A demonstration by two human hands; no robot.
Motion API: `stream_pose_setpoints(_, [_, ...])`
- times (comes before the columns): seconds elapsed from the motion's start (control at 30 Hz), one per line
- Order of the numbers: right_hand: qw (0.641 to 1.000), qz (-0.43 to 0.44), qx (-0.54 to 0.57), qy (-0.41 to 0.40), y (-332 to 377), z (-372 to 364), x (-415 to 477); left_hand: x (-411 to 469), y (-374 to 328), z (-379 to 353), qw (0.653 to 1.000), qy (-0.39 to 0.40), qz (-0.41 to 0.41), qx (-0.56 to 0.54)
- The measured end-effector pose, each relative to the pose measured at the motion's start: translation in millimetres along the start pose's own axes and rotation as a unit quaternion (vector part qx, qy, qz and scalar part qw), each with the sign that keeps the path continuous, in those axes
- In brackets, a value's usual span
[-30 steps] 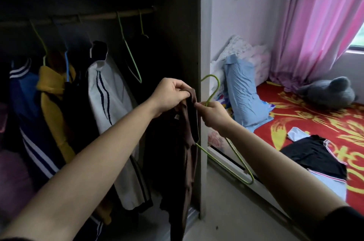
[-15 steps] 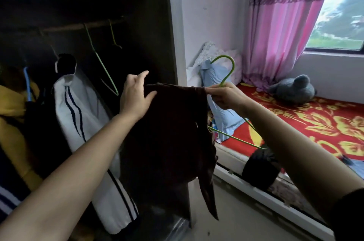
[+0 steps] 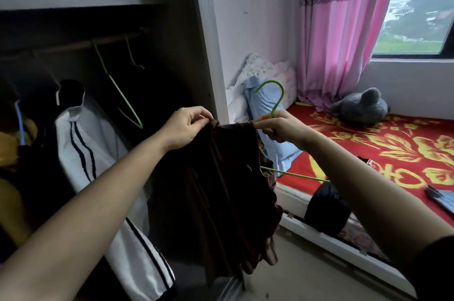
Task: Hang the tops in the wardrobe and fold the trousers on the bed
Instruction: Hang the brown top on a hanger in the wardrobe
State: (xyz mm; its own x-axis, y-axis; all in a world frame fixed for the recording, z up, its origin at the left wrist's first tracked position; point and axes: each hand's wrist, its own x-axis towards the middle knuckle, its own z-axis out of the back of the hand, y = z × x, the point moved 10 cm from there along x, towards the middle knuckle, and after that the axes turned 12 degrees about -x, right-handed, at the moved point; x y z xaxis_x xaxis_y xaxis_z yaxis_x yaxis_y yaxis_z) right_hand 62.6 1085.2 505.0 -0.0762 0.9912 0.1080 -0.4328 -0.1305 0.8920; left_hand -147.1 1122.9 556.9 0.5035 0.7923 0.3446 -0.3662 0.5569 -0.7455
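The dark brown top (image 3: 221, 190) hangs between both hands, in front of the wardrobe (image 3: 206, 42) edge and beside the bed (image 3: 393, 148). The left hand (image 3: 185, 128) pinches its upper left corner with fingertips. The right hand (image 3: 282, 128) pinches the upper right corner, fingers curled round the green hanger (image 3: 278, 99), whose hook rises above the knuckles. The rest of the top drapes below both wrists.
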Motion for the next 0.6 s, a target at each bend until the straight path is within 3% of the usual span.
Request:
stream_pose_setpoints(0.13, [1.0, 0.02, 0.003, 0.02, 9, -12, 1, -1, 3, -21, 0.997, 0.059, 0.059, 0.0])
stream_pose_setpoints(0.23, [0.998, 0.046, -0.016, 0.048, 10, -23, 1, -6, 2, -28, 0.993, 0.1, 0.026, 0.05])
stream_pose_setpoints(0.43, [0.973, 0.085, -0.214, -0.003, -13, -4, 8, -14, 28, 19, 0.999, -0.018, 0.031, -0.027])
stream_pose_setpoints(0.6, [0.964, 0.11, -0.241, -0.033, -23, -8, 10, -20, 31, 26, 0.993, -0.05, 0.062, -0.091])
